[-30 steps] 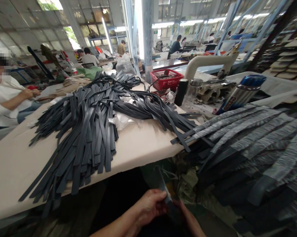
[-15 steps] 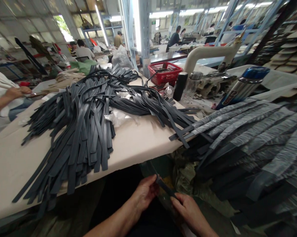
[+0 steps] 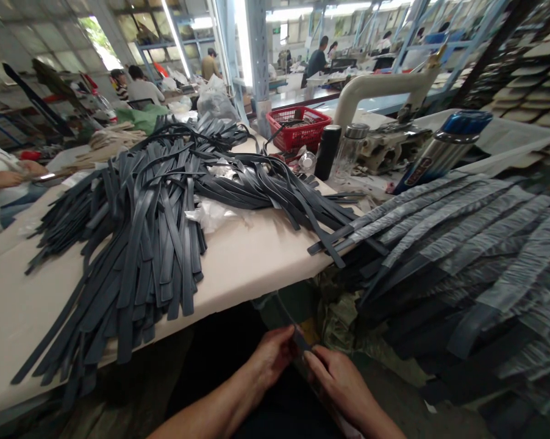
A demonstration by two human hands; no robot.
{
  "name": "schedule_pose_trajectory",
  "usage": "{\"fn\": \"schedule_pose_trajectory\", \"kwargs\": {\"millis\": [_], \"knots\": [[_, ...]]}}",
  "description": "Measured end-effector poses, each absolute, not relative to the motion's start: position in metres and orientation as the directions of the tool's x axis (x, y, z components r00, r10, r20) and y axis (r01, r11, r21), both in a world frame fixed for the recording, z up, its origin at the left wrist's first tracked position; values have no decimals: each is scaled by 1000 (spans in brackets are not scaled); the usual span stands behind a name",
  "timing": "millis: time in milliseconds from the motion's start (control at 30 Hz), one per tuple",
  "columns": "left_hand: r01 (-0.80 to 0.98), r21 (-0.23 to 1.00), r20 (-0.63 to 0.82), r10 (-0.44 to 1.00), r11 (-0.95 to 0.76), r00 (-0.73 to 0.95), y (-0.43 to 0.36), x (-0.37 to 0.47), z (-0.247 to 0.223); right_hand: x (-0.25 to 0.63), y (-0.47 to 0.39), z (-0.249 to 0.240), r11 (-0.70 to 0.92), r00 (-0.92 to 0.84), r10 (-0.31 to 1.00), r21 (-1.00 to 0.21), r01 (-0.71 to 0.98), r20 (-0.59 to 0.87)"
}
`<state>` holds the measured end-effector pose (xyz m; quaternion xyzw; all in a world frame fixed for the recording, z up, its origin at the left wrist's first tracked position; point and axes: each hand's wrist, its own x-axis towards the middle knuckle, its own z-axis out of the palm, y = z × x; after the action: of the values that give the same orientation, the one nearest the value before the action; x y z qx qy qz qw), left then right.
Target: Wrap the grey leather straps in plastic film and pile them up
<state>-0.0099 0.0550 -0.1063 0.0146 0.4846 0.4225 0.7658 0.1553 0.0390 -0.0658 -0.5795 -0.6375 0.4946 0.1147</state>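
Between the hands, less of the dark strip (image 3: 302,340) is now exposed than half a second ago: the right hand (image 3: 341,379) has been brought up close to the left hand (image 3: 271,355), and only a short length is seen between the fingertips. The strip is thus held at two near points, low in the frame, just right of centre, in front of the table (image 3: 242,262). It is pinched by the left grip between thumb and fingers, and the right grip is closed on it too (its lower end is lost in shadow).

The whole view has also been swung slightly, so the loose pile of dark straps (image 3: 158,225) is found further left, spread from upper left to lower left. The straps banded in clear film (image 3: 517,268) are seen at the right, and the red basket (image 3: 300,135) at upper centre; neither is touched by the hands.
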Motion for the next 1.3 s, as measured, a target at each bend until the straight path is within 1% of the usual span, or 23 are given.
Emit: {"fn": "schedule_pose_trajectory", "kwargs": {"millis": [67, 167, 233, 400, 533, 667, 800, 933, 1033, 1200, 1300], "knots": [[-635, 434, -738, 656, 640, 157, 58, -13, -108, 163, 33, -60, -125, -280, 858, -704, 699, -430], [-619, 399, -750, 629, 676, 204, 58, -11, -109, 164, 34, -58, -104, -259, 859, -646, 756, -442], [-617, 385, -751, 621, 687, 223, 58, -6, -110, 159, 41, -62, -116, -257, 860, -660, 742, -440], [-621, 364, -779, 593, 694, 206, 63, -4, -113, 156, 46, -74, -141, -262, 855, -688, 712, -447], [-578, 287, -805, 519, 764, 286, 60, -4, -114, 166, 32, -77, -166, -242, 851, -676, 718, -466], [-558, 268, -787, 512, 786, 344, 51, 5, -116, 165, 33, -77, -190, -221, 851, -672, 716, -476], [-563, 301, -764, 548, 770, 340, 50, 11, -115, 156, 47, -78, -176, -259, 849, -708, 685, -461], [-604, 383, -761, 609, 699, 223, 64, -5, -116, 161, 45, -74, -167, -303, 837, -740, 652, -456], [-622, 402, -771, 615, 672, 165, 69, -14, -116, 169, 37, -70, -166, -282, 846, -727, 666, -452], [-588, 384, -744, 616, 712, 259, 60, 1, -110, 159, 51, -74, -157, -270, 862, -733, 662, -428], [-601, 422, -726, 650, 679, 225, 66, -2, -109, 154, 59, -74, -152, -299, 855, -757, 636, -423]]}}
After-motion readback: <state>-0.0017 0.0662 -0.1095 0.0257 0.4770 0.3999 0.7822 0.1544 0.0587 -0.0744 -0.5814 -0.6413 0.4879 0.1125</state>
